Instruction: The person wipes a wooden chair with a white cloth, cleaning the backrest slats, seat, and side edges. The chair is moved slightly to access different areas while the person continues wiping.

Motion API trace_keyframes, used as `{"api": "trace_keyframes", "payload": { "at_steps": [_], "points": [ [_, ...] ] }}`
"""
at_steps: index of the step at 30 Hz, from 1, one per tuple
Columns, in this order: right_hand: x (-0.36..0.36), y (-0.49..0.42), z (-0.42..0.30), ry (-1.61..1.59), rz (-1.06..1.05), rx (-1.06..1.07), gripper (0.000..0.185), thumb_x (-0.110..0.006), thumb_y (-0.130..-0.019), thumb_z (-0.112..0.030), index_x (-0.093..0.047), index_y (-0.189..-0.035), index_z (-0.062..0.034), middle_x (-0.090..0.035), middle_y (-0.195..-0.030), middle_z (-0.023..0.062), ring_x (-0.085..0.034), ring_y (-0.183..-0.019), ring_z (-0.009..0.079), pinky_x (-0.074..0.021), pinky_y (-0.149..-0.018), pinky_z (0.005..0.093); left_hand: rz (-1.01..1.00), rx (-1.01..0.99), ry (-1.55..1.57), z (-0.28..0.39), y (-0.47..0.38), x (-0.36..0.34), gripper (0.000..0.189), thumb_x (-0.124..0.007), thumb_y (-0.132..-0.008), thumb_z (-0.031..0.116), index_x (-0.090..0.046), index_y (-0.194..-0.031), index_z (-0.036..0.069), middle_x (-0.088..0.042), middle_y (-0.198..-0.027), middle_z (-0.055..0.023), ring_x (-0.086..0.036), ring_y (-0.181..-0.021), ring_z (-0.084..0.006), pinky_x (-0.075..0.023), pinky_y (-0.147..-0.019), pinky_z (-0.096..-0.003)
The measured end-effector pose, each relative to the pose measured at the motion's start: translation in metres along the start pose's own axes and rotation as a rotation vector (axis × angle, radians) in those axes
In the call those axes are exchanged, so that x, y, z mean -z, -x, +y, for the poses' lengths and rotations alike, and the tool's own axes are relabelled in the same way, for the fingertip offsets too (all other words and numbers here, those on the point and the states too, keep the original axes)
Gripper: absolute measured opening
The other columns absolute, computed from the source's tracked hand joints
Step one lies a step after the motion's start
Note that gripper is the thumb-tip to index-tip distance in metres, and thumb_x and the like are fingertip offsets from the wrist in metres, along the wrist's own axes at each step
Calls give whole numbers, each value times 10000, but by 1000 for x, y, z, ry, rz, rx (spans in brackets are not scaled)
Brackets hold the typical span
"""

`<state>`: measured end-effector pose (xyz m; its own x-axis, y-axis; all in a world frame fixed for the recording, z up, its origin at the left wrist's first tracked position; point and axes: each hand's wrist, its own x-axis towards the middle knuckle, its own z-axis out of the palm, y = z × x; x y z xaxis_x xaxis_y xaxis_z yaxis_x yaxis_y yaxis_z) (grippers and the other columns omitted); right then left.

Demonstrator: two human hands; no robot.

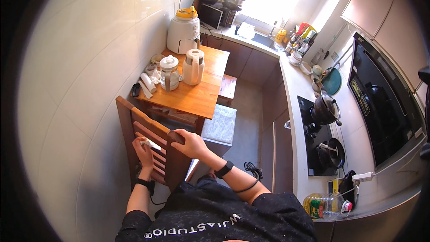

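Observation:
A slatted wooden chair back (147, 118) stands before me, between the tiled wall and my body. My right hand (189, 144) grips the top corner of its right post, thumb on the near side. Lower and to the left, my left hand (143, 153) is at the slats, its fingers closed around a white tissue or cloth (150, 144). Part of that white piece sticks out to the right against the slats. The chair's seat is mostly hidden. Beyond the chair is a wooden table (191, 102) with a glass kettle (169, 74) and a white thermal jug (194, 67).
A white air fryer (181, 35) stands at the table's far end. Beside the table are a patterned-top stool (220, 124) and a wooden stool (227, 85). The right counter (297, 80) carries a lidded pot (325, 109), a frying pan (331, 154) and an oil bottle (324, 205).

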<state>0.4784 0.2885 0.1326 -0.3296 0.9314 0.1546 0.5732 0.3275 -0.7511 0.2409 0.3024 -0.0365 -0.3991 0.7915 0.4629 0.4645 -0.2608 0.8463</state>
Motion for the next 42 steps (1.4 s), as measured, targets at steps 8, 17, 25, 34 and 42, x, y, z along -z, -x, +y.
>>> {"api": "trace_keyframes", "payload": {
  "at_steps": [8, 17, 25, 34, 42],
  "points": [
    [1, -1, 2, -2, 7, -2, 515, -732, -796, -313, -575, -1212, -55, -665, -1025, 223, -643, -948, 380, -519, -816, 394, 285, -17, 244, 43, -28, 1, 115, -402, -972, 56, -478, -1058, 52, -458, -1348, -167, -439, -1259, -305, -333, -1095, -387],
    [2, 1, -2, -21, 5, -6, 504, -734, -799, -311, -579, -1209, -62, -667, -1020, 214, -647, -945, 373, -521, -808, 390, 113, -19, 235, 53, -10, -15, 174, -471, -942, 56, -525, -1106, 33, -473, -1283, -142, -441, -1209, -292, -317, -1067, -367],
    [3, -3, 4, -49, 26, -14, 494, -747, -789, -303, -596, -1190, -57, -672, -1015, 201, -655, -942, 356, -522, -815, 374, 79, 48, 204, 56, -8, -15, 165, -547, -917, 118, -530, -1042, 10, -465, -1254, -171, -446, -1192, -321, -311, -1074, -400],
    [4, -4, 4, -24, 31, -6, 498, -742, -789, -306, -595, -1192, -54, -672, -1009, 206, -653, -934, 361, -521, -807, 378, 171, -176, -198, 45, -41, -8, 203, -588, -852, 27, -519, -1033, -32, -495, -1162, -190, -475, -1129, -361, -392, -1000, -444],
    [3, -4, 3, -26, 31, -13, 500, -745, -787, -302, -594, -1190, -49, -676, -1001, 203, -661, -929, 348, -523, -804, 380, 11, -272, -188, 51, -44, -3, 295, -596, -775, 17, -588, -1070, 5, -560, -1162, -183, -495, -1122, -368, -380, -1001, -451]
  ]
}}
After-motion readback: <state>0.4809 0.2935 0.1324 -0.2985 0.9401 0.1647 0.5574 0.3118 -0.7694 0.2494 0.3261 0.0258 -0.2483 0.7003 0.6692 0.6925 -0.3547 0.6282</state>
